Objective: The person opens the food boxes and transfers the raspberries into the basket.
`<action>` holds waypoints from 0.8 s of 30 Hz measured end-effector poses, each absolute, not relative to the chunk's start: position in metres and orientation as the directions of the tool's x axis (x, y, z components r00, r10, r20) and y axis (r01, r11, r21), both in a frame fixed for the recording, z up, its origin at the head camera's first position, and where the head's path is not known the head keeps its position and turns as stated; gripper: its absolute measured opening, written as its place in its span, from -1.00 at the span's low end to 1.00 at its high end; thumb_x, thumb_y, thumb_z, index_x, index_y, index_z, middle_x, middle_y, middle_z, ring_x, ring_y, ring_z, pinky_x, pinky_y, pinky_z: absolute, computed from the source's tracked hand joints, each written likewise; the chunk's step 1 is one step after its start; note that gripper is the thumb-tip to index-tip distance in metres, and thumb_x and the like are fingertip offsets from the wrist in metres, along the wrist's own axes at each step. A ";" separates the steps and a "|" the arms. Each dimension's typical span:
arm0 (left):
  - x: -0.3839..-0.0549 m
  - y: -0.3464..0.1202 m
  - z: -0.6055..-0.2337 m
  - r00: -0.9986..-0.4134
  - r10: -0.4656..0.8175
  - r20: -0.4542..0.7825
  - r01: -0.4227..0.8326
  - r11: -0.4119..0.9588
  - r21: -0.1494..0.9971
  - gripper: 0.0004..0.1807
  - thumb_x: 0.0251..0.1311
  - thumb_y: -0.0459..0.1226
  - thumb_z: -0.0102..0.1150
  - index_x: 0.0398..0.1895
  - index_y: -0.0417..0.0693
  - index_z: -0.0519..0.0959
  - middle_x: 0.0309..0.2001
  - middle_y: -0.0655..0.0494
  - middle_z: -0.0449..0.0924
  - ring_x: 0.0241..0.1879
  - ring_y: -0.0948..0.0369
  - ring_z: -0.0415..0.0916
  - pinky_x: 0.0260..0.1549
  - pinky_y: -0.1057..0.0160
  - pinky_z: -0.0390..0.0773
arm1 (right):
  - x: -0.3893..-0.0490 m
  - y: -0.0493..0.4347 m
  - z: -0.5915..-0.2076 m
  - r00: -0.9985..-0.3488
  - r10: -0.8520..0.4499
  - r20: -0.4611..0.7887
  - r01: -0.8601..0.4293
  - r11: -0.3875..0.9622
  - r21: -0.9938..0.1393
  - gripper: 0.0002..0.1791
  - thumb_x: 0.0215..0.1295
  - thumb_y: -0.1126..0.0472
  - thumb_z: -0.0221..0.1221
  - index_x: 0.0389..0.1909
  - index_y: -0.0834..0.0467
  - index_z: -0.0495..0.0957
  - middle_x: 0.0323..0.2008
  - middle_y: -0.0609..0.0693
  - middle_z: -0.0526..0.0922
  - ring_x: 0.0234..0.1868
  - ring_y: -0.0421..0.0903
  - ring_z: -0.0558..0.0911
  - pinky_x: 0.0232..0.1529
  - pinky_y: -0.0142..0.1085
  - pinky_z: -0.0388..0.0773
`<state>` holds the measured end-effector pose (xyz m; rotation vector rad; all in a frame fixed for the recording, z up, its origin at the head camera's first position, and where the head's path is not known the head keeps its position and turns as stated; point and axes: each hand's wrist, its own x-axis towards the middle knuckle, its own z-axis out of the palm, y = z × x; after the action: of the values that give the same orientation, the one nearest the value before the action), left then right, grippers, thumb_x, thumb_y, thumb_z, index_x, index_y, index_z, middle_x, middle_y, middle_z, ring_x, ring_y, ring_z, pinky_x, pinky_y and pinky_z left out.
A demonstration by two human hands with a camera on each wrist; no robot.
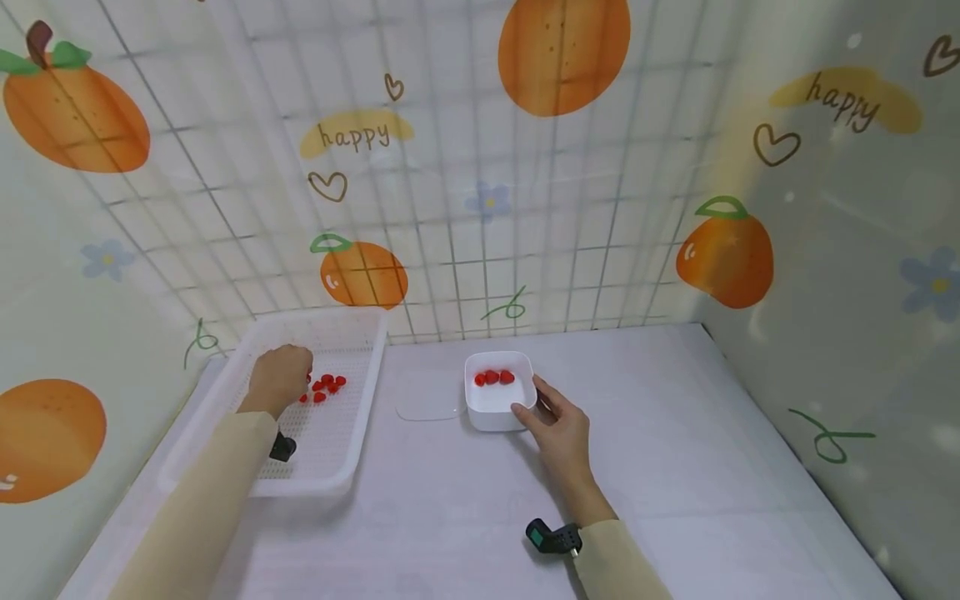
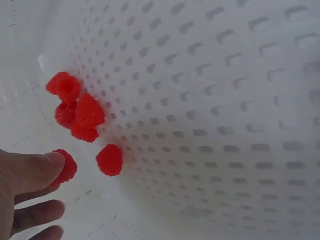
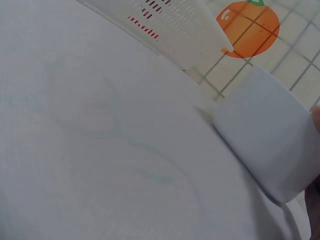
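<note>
Inside a white perforated basket (image 1: 358, 417), my left hand (image 1: 277, 379) reaches down at the left. Its thumb and finger pinch a red raspberry (image 2: 68, 169), seen in the left wrist view, while the other fingers stay apart below. Several more raspberries (image 2: 90, 111) lie close by on the basket floor. My right hand (image 1: 562, 437) holds the right side of a small white square box (image 1: 491, 422), thumb at the front corner and fingers behind. Three raspberries (image 1: 492, 377) sit in a row along the box's far side. The right wrist view shows only the box's outer wall (image 3: 270, 140).
A clear thin lid (image 1: 429, 418) lies flat on the white tablecloth (image 1: 420, 533) between basket and box. Behind the table stands a white grid (image 1: 555, 275) covered by a printed sheet with oranges. Similar sheeting (image 1: 847, 333) closes off the sides.
</note>
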<state>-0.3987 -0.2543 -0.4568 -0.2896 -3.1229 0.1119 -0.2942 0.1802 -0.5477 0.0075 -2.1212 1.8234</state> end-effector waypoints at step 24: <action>-0.403 -0.259 -0.470 -0.980 0.159 -0.121 0.160 0.987 -0.003 -0.83 0.04 -0.36 0.46 -0.32 -0.16 0.65 -0.41 0.02 0.63 -0.38 0.05 0.54 -0.26 -0.02 0.68 | -0.295 0.180 -0.548 -0.944 0.228 0.238 -0.200 0.177 -0.964 -0.26 0.23 0.24 0.51 0.43 0.22 0.49 0.42 0.12 0.51 0.41 0.14 0.53 0.26 -0.27 0.49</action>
<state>-0.4034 -0.2588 -0.4703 -0.2618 -3.2515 0.0202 -0.2948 0.1802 -0.5478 -0.0262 -2.1309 1.8254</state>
